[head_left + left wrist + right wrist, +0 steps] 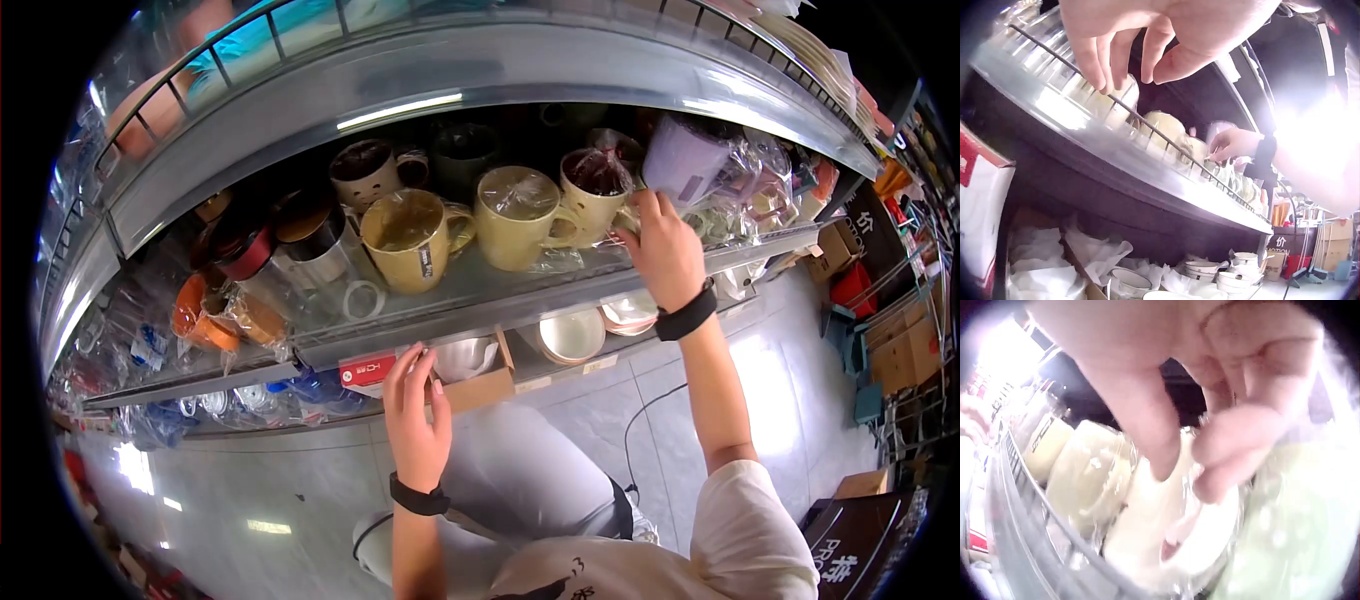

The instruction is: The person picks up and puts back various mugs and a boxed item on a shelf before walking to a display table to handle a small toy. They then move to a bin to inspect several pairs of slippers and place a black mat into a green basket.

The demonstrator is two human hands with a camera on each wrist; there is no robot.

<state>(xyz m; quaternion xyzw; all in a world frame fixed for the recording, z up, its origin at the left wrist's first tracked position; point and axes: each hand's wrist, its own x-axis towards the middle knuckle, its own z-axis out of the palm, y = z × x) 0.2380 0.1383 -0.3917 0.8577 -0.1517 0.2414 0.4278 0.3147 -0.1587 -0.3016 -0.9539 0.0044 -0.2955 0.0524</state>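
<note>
My right hand (668, 250) is at a cream mug (592, 205) wrapped in clear plastic on the shelf. In the right wrist view its thumb and fingers pinch the mug's handle (1210, 534) from both sides. To the left of that mug stand two yellow mugs, one (515, 225) with its handle beside it and one (408, 245) bearing a dark label. A lilac mug (685, 160) sits just right of my right hand. My left hand (415, 420) hangs before the shelf edge, fingers loosely bent and holding nothing.
A wire rail (1154, 128) runs along the shelf's front. Wrapped orange mugs (205, 312) stand left. Below are white bowls (571, 336) and a red-and-white box (368, 371). An overhead shelf (480, 75) spans the top; a cable (628, 430) lies on the floor.
</note>
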